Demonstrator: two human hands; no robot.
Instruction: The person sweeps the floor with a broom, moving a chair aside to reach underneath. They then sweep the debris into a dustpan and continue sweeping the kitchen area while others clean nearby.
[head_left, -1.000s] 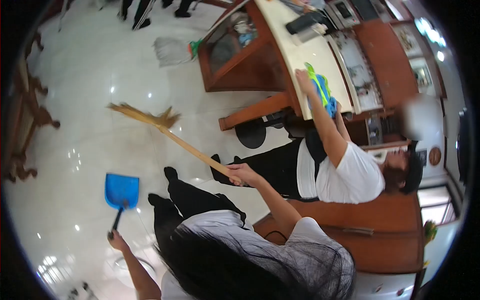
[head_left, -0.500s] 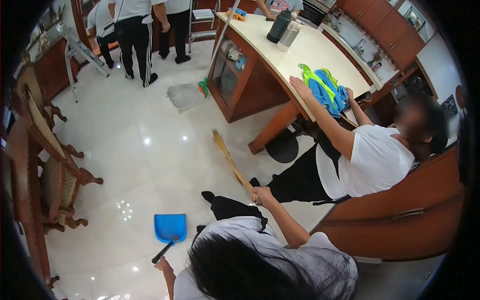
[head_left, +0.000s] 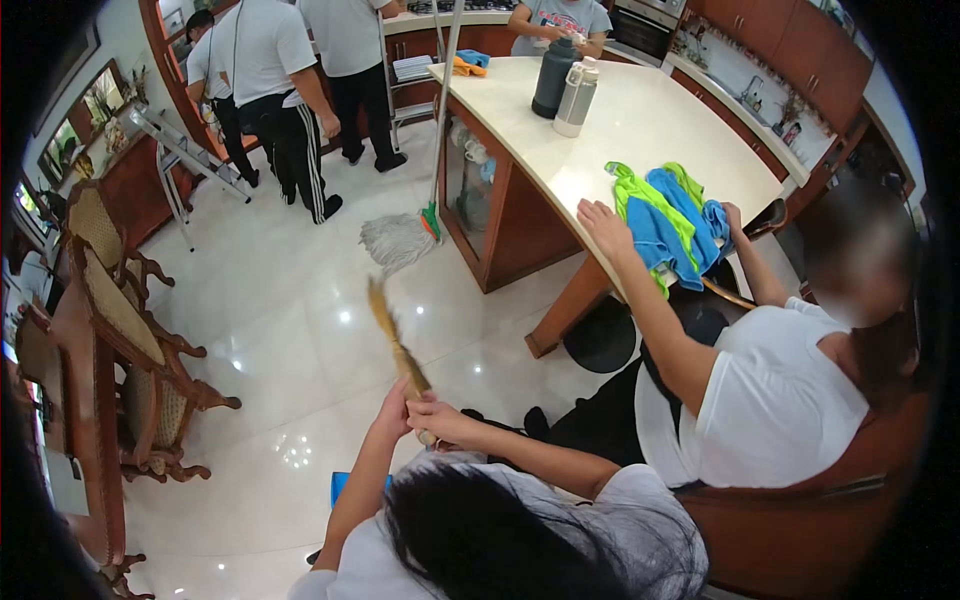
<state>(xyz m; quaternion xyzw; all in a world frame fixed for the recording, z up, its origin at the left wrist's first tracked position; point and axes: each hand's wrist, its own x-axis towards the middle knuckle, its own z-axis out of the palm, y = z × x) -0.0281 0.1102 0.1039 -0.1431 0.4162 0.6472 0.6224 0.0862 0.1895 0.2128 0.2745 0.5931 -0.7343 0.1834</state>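
Observation:
A straw broom [head_left: 386,318] points away from me over the tiled floor, its bristle end slightly blurred. My left hand [head_left: 397,408] is closed round the broom where bristles meet handle. Just beside it, my right hand [head_left: 447,422] is wrapped round the handle, whose end shows below the fingers. Behind my left forearm lies a blue dustpan [head_left: 344,487], mostly hidden.
Right of me, a person [head_left: 770,400] holds green and blue cloths [head_left: 665,220] at the counter [head_left: 690,110]. A mop [head_left: 400,240] leans against it. Carved chairs [head_left: 125,300] line the left. Several people and a stepladder [head_left: 185,155] are farther back.
My left hand has let go of the dustpan's handle and joined my right hand on the broom. The broom has shifted left. The view has tipped up somewhat.

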